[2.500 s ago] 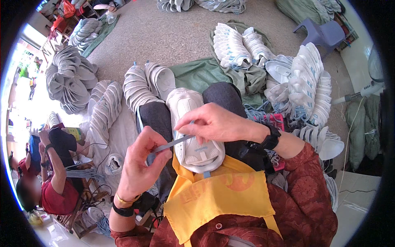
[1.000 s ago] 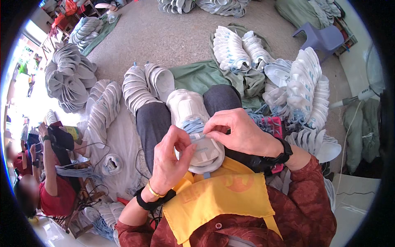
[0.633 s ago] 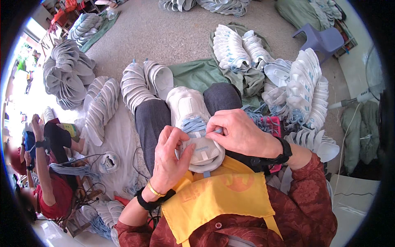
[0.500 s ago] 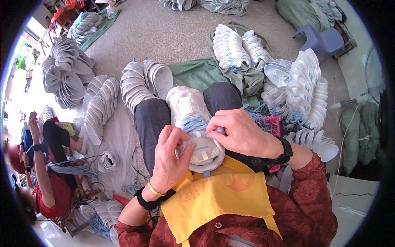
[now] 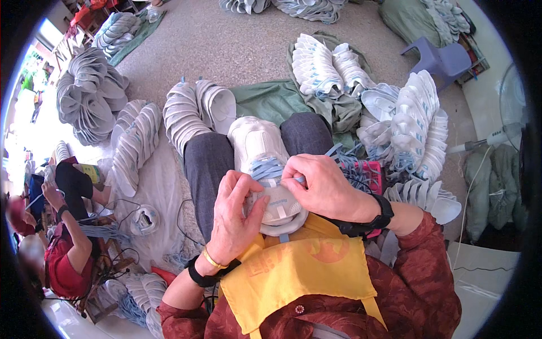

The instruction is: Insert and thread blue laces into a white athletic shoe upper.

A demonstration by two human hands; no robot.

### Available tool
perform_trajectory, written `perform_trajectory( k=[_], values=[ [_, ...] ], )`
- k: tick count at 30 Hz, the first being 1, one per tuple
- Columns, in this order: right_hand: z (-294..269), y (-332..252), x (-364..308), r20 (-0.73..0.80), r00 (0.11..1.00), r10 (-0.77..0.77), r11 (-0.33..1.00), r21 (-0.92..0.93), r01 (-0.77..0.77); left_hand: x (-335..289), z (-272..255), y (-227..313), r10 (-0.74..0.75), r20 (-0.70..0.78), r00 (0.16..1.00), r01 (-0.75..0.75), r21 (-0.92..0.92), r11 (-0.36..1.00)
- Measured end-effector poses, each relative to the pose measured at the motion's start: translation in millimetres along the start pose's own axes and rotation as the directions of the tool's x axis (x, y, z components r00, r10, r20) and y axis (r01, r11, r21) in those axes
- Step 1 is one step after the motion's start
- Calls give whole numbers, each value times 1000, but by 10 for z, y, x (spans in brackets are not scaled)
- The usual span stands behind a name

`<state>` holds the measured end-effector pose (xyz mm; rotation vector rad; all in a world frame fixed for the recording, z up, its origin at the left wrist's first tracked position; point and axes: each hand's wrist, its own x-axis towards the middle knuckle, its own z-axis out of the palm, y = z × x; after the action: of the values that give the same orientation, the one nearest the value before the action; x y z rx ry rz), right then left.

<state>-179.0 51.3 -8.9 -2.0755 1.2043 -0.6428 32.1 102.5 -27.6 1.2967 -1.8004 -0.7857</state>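
A white shoe (image 5: pixel 255 138) rests between my knees, toe pointing away from me, its tongue and padded collar toward my yellow apron (image 5: pixel 299 282). Light blue shoelace (image 5: pixel 265 168) crosses the front of it in several rows. My left hand (image 5: pixel 232 212) is closed at the shoe's left eyelet edge, thumb by the tongue and index finger near the lace. On the other side, my right hand (image 5: pixel 327 183) pinches the blue lace at the right eyelet edge; a bit of it shows beside the fingers. The fingertips hide the eyelets there.
Rows of nested white shoes (image 5: pixel 189 116) stand beyond my left knee, with more shoe stacks (image 5: pixel 415 121) on the right. A pink basket (image 5: pixel 370 172) with blue laces sits by my right knee. Further off are a purple stool (image 5: pixel 437 59), a fan (image 5: pixel 511 113) and a co-worker (image 5: pixel 70 248) at left.
My right hand has shifted slightly, and more of the blue lace shows by its fingers. My left hand stays nearly in place. The co-worker's raised arm has come down.
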Motion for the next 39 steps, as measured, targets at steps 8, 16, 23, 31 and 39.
perform_trajectory(
  k=[8,16,23,31,39],
  values=[
    [156,111,-53,123,971,207,891,385,-239,8,5,-15,-15,4,1000,15,-32,999],
    [3,14,-25,42,999,30,982,184,-37,31,-6,9,33,21,999,-35,58,998],
    [23,-19,-9,76,997,-7,1000,30,5,41,-14,11,2,52,999,-2,7,1000],
    [39,-18,16,46,999,-12,998,67,9,84,-24,6,10,41,999,-9,-17,1000],
    [-5,31,70,115,993,-36,997,73,27,180,-12,10,-19,105,994,23,-29,999]
  ],
)
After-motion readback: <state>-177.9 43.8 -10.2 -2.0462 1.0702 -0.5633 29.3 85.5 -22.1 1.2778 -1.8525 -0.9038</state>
